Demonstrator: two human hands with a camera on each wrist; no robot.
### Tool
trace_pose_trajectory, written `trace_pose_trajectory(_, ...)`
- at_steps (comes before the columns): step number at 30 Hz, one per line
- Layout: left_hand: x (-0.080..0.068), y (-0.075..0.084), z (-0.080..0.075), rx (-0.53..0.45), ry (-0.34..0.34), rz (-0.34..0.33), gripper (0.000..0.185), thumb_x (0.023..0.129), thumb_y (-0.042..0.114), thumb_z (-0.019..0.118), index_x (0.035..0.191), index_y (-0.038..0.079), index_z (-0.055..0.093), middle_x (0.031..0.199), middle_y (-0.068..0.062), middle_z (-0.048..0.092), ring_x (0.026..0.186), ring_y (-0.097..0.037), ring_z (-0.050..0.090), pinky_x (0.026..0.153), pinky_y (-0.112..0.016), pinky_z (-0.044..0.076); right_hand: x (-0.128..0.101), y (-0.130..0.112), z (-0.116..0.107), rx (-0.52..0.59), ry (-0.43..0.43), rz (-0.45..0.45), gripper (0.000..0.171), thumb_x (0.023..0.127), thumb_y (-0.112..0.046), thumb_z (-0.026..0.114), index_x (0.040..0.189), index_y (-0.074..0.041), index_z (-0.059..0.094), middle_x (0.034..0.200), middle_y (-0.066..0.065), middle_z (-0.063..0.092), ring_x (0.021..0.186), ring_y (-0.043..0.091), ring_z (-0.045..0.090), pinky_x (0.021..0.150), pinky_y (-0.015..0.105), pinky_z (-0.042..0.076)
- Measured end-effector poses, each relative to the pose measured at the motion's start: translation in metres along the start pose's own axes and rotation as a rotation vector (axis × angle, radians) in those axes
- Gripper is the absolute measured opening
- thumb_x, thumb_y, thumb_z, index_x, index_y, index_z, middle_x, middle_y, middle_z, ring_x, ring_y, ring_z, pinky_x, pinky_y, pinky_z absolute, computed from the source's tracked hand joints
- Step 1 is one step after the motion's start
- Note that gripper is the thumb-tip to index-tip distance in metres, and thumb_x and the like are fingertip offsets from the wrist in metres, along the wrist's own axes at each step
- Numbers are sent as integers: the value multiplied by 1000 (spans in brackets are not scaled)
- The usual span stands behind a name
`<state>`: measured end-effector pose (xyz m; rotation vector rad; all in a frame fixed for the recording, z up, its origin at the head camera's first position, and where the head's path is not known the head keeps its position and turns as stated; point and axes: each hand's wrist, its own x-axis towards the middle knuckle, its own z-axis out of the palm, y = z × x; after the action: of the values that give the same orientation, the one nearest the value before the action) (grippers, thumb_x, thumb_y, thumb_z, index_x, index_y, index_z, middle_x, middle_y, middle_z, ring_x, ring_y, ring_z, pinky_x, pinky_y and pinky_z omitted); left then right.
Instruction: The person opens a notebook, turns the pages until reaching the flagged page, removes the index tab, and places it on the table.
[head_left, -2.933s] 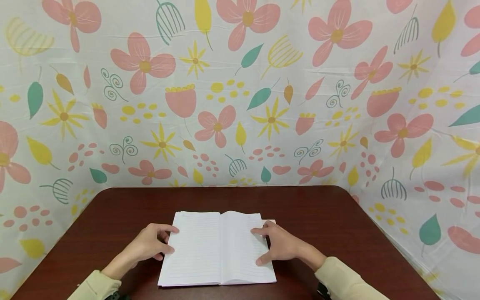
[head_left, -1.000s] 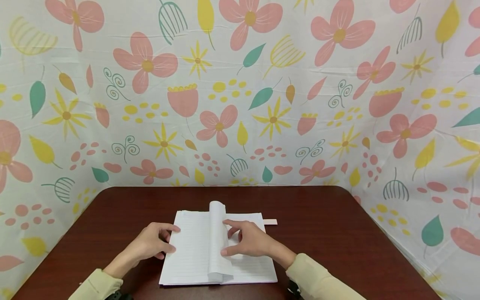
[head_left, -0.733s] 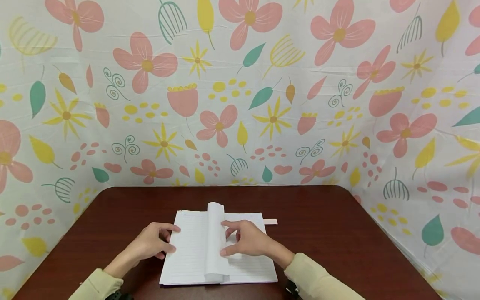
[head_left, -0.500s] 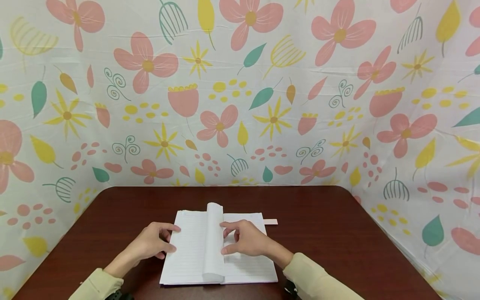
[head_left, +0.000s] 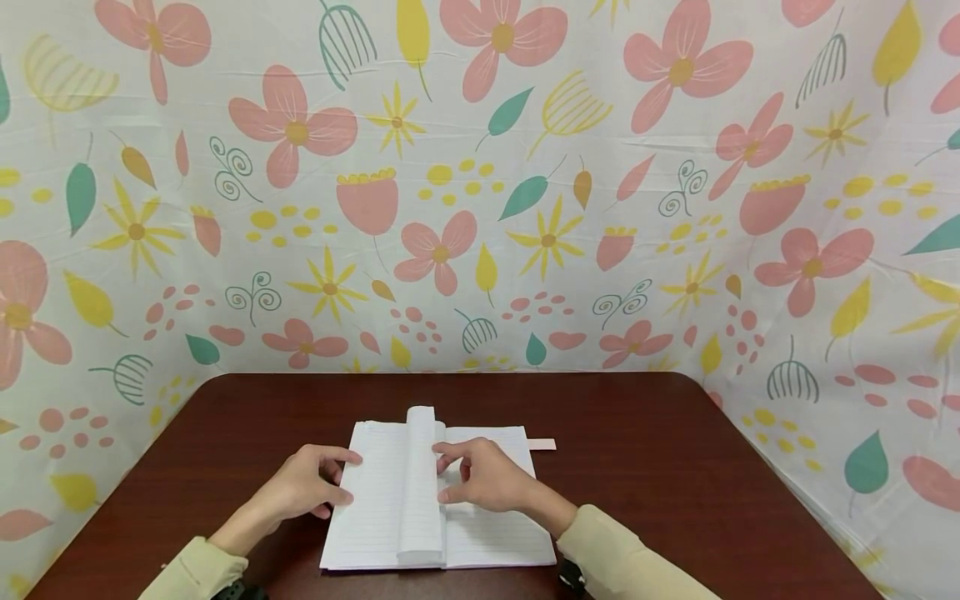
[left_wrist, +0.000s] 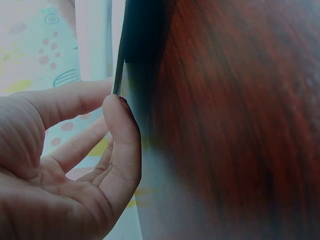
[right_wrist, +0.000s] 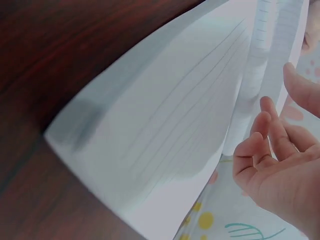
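An open notebook [head_left: 498,546] with lined white pages lies on the table. My left hand [head_left: 300,483] pinches its left edge; the left wrist view shows thumb and finger meeting on the thin edge of the notebook [left_wrist: 118,60]. Just left of the centre fold, a page [head_left: 420,500] stands up, curled over into a long roll. The right hand [head_left: 487,477] is at the right side of this roll, thumb and forefinger apart and their tips against it. Seen from the right wrist, those fingers [right_wrist: 267,107] lie along the curled paper, not closed around it.
A narrow pale strip [head_left: 542,444] sticks out past the notebook's upper right edge. The dark wooden table [head_left: 637,450] extends around the notebook. Behind it and along both sides hangs a white cloth [head_left: 465,250] with printed flowers. A dark band [head_left: 572,575] shows at the right wrist.
The right hand has moved left from the notebook's right edge to the middle, taking the page up into a roll and pushing it past the fold. The left hand stays at the left edge.
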<state>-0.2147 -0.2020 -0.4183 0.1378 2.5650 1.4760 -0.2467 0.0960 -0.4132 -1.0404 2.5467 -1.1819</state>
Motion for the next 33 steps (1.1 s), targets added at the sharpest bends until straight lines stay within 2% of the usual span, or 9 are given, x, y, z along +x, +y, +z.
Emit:
trace_pose_trajectory(9, -1, 1, 1, -9, 7, 18, 49, 69, 0, 81, 115, 5, 65, 83, -12, 51, 58, -20, 56, 52, -36, 54, 3, -1, 6, 11, 11, -5, 63, 73, -15, 84, 129, -3, 58, 95, -4, 68, 47, 6, 40, 45, 19, 37)
trace_pose_trajectory(16, -1, 2, 3, -1, 29, 5, 51, 68, -2, 80, 116, 3, 65, 83, -12, 52, 56, -20, 57, 50, -36, 54, 3, -2, 9, -6, 2, 31, 62, 70, -17, 85, 127, -6, 61, 96, -5, 68, 47, 8, 42, 47, 21, 38)
trace_pose_trajectory(22, -1, 1, 2, -7, 24, 17, 46, 73, -1, 77, 117, 2, 64, 83, -11, 52, 57, -21, 59, 50, -36, 54, 4, -3, 10, -30, -3, 32, 61, 70, -17, 86, 125, -7, 63, 95, -6, 68, 49, 8, 43, 49, 20, 39)
trace_pose_trajectory(29, 0, -1, 2, -24, 20, -29, 28, 91, 12, 64, 118, 6, 65, 86, -11, 55, 63, -23, 59, 51, -37, 54, 4, -3, 10, -30, -3, 27, 59, 71, -17, 85, 124, -6, 63, 95, -6, 69, 49, 7, 42, 49, 20, 38)
trace_pose_trajectory(33, 0, -1, 2, -21, 18, -33, 37, 86, 24, 72, 117, 6, 65, 85, -10, 54, 61, -21, 57, 52, -37, 54, 4, -2, 11, -31, -8, 33, 59, 71, -18, 85, 124, -7, 63, 95, -6, 69, 49, 8, 42, 50, 20, 38)
